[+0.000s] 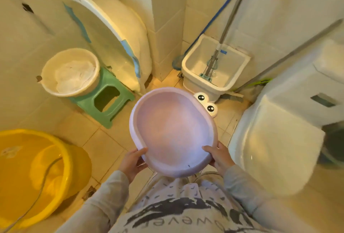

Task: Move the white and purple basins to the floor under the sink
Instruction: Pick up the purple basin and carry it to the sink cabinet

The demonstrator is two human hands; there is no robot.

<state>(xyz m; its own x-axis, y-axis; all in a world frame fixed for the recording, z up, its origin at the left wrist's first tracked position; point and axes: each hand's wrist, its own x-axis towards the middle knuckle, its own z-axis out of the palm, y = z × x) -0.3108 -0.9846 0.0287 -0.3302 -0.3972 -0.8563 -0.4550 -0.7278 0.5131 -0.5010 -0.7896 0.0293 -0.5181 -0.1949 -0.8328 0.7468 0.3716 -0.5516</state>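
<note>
A purple oval basin point(173, 130) with two cartoon eyes on its far rim hangs above the tiled floor in the middle of the view, empty. My left hand point(133, 161) grips its near left rim and my right hand point(218, 155) grips its near right rim. A white round basin point(46, 73) with white cloth or paper inside rests on a green plastic stool point(109, 97) at the left wall. No sink shows clearly; a white fixture point(275, 139) fills the right side.
A yellow tub point(31, 167) with a hose in it sits at lower left. A large white baby tub point(111, 33) leans against the far wall. A white mop basin point(216, 67) with mop handles stands in the far corner. Tiled floor point(104, 139) lies between them.
</note>
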